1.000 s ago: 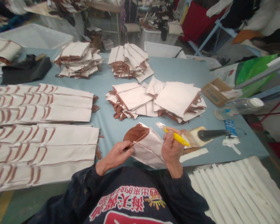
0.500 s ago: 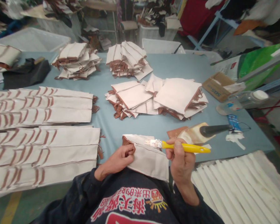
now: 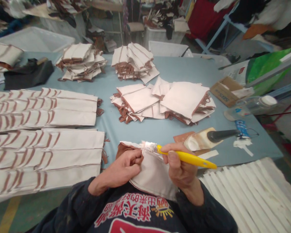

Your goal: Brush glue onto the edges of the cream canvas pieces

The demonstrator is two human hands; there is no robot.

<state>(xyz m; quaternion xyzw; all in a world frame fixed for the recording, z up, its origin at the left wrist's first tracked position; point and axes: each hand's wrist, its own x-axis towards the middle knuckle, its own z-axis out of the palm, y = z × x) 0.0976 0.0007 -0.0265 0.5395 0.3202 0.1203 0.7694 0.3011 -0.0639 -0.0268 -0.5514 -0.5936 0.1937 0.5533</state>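
Observation:
My left hand [image 3: 126,166] is closed on the upper edge of a white fabric piece [image 3: 152,176] with a brown lining, at the front of the table. In my right hand [image 3: 183,168] is a paintbrush [image 3: 184,157] with a yellow handle. Its whitish bristles meet the fabric's upper edge, right by my left fingertips. Whether the bristles go inside the fold I cannot tell. Beyond my right hand lies a cut-open container [image 3: 196,139] with white paste inside and a dark handle-like end.
Overlapping rows of white pieces [image 3: 72,145] with brown edges lie at left. Stacks of similar pieces [image 3: 184,98] stand farther back. A cardboard box [image 3: 224,92] and a clear bottle [image 3: 247,108] are at right, white strips [image 3: 252,194] at front right.
My right hand has moved the brush leftward, so its bristles now reach the fabric's edge beside my left fingers. The fabric has turned and its upper edge has shifted left.

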